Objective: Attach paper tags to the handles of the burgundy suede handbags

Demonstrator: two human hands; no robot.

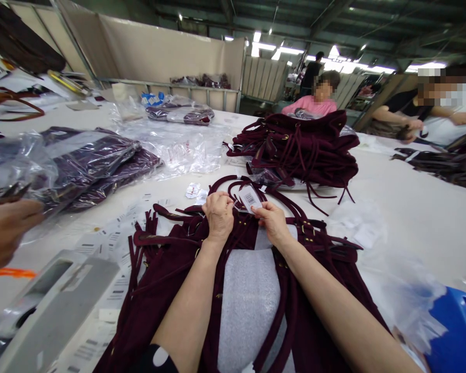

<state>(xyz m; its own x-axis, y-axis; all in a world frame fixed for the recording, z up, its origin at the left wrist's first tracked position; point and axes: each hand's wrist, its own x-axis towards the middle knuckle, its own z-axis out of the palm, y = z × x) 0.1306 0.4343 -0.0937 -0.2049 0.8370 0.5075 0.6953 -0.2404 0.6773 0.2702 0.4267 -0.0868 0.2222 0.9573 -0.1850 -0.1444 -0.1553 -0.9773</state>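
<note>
While right hand (272, 223) pinches white rectangular barcode tag (249, 198) by lower edge, left hand (219, 216) curls beside it (what fingertips grip, cannot tell); tag sits above dark maroon fabric bag (171, 269) on white tabletop (396, 217), near piled maroon bags (295, 147).

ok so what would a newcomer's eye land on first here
Probably the white barcode tag near the centre, pinched by the right hand with the left hand beside it. Next, the heap of maroon bags beyond them, and the bright blue object at the lower right.
</note>
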